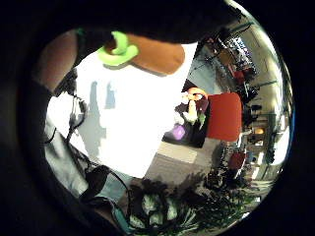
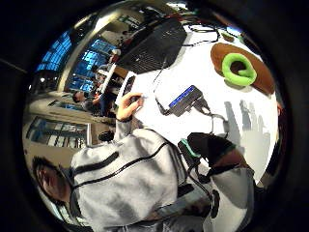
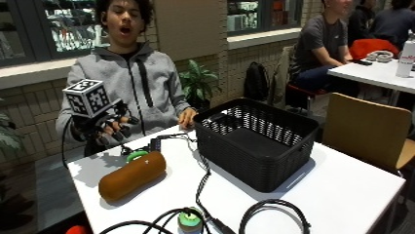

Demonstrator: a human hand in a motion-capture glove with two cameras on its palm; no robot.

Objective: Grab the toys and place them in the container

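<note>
- Outside view: gloved right hand (image 3: 107, 127) raised above the near-left corner of the white table (image 3: 350, 183); fingers (image 3: 120, 130) hang loosely spread and hold nothing.
- Palm views agree: no object lies close against the palm; the tabletop shows well below it, with the hand's shadow on the surface.
- Nearest toy: bright green ring-shaped toy (image 3: 137, 156), lying on the table and touching the far end of the brown rounded cylinder toy (image 3: 131, 175), which lies on its side. In the thumb-side palm view the green ring (image 2: 237, 70) rests against the brown cylinder (image 2: 241, 67).
- A small green-and-pale round object (image 3: 189, 218) sits at the front table edge among black cables (image 3: 201, 180); identity unclear.
- Container: black plastic lattice basket (image 3: 256, 141), upright on the table, just right of the toys. As far as visible, it holds nothing.
- Bare left hand (image 3: 187, 118) rests at the table's far edge beside the basket.
- Judgement: no toy lifted yet; reach phase.
- Risks: the cylinder may roll off the near table edge if nudged while the ring is taken; cables crossing between toys and basket could snag the hand in transit.
</note>
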